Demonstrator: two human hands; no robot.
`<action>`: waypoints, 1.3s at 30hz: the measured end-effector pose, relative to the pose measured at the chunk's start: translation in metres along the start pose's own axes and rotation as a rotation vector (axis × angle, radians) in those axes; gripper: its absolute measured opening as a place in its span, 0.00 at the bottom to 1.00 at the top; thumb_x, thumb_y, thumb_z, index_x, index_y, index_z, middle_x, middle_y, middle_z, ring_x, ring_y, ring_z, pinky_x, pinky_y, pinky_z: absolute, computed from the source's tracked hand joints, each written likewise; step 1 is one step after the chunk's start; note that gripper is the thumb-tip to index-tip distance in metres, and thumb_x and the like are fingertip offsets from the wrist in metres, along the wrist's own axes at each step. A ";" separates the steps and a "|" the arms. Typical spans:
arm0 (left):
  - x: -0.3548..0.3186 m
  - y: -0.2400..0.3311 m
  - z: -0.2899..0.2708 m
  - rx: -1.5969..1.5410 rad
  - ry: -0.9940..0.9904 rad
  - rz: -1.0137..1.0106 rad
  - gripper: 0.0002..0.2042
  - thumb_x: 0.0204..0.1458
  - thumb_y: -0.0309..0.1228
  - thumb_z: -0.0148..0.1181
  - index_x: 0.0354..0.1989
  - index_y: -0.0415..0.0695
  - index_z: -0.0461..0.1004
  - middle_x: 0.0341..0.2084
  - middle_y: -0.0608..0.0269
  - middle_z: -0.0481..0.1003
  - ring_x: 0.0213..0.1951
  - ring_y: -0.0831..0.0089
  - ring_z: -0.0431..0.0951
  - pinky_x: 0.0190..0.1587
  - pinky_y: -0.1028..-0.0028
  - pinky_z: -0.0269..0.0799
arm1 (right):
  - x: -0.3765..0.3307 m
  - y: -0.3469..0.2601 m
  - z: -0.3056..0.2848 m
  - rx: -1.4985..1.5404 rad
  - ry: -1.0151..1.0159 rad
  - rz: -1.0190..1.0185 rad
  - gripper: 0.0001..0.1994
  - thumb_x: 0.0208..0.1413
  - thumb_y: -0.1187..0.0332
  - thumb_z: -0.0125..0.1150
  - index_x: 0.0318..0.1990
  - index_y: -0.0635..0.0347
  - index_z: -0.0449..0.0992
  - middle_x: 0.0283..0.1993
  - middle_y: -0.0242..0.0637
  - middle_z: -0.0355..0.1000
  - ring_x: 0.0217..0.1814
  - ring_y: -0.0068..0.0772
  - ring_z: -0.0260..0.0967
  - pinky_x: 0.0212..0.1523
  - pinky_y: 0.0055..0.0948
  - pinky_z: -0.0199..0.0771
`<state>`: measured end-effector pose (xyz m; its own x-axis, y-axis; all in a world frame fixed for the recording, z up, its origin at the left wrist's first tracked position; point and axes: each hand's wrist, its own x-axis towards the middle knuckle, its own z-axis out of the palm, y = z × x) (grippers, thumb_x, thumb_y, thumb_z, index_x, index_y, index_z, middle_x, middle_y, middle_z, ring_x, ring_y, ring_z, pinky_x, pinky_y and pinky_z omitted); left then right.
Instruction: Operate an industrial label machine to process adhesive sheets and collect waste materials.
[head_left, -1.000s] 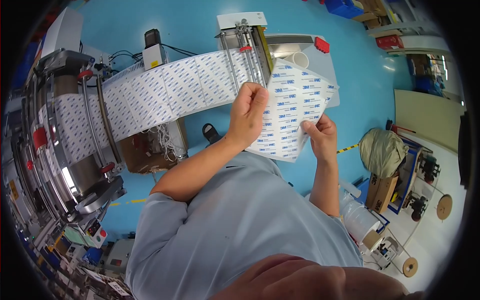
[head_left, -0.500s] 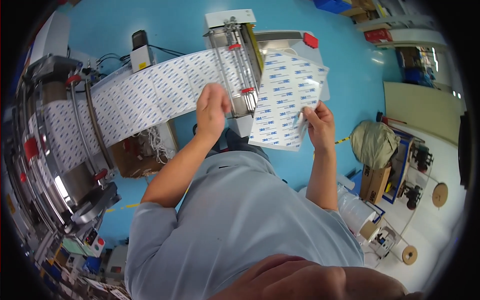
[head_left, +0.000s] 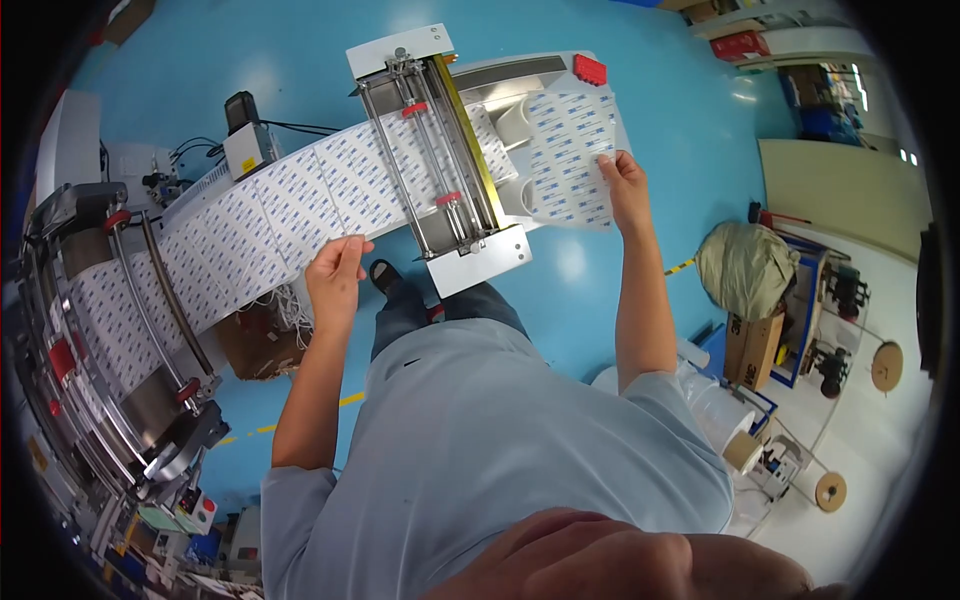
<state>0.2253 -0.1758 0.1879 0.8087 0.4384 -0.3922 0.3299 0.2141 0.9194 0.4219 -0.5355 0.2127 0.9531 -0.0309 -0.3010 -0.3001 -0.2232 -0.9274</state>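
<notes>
My right hand (head_left: 625, 185) pinches the right edge of a white sheet (head_left: 568, 150) printed with rows of blue marks. The sheet lies over the machine's outfeed tray, just right of the roller frame. My left hand (head_left: 335, 280) is closed, thumb and fingertips together, beside the near edge of a long printed web (head_left: 290, 205). Whether anything is between those fingers cannot be made out. The web runs from the roller machine on the left under the white-ended roller frame (head_left: 478, 262). Its cut end (head_left: 490, 145) shows beyond the frame.
At the far left stands a machine with metal rollers (head_left: 150, 290). A cardboard box (head_left: 255, 345) with white strings sits below the web. A red block (head_left: 590, 69) rests on the tray's far corner. A covered bundle (head_left: 748, 280) and cartons stand at right.
My right hand has moved up with the sheet, which now lies over the tray. My left hand has moved left and down, away from the roller frame, to the web's near edge.
</notes>
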 end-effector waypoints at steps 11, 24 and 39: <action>-0.053 -0.010 -0.015 0.169 0.434 -0.068 0.09 0.49 0.32 0.62 0.25 0.40 0.74 0.18 0.70 0.72 0.18 0.86 0.66 0.21 0.84 0.61 | 0.149 0.111 0.033 -0.376 -0.218 -0.263 0.08 0.51 0.68 0.58 0.30 0.64 0.71 0.21 0.30 0.66 0.25 0.19 0.57 0.27 0.24 0.62; -0.120 -0.067 -0.065 0.007 0.714 -0.084 0.10 0.57 0.31 0.49 0.38 0.37 0.73 0.27 0.65 0.76 0.20 0.85 0.68 0.23 0.84 0.65 | 0.118 0.106 0.034 -0.465 -0.179 -0.311 0.15 0.54 0.66 0.56 0.46 0.65 0.71 0.40 0.40 0.73 0.40 0.31 0.71 0.43 0.27 0.70; -0.112 -0.168 -0.241 0.036 0.481 -0.266 0.12 0.57 0.37 0.50 0.33 0.40 0.74 0.21 0.65 0.74 0.17 0.80 0.69 0.21 0.79 0.66 | -0.228 0.084 0.211 -0.294 -0.476 -0.203 0.06 0.53 0.71 0.57 0.36 0.62 0.74 0.30 0.33 0.74 0.32 0.20 0.69 0.35 0.20 0.68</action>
<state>-0.0376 -0.0505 0.0701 0.3840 0.7245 -0.5724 0.5155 0.3461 0.7839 0.1711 -0.3417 0.1564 0.8477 0.4660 -0.2535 -0.0257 -0.4413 -0.8970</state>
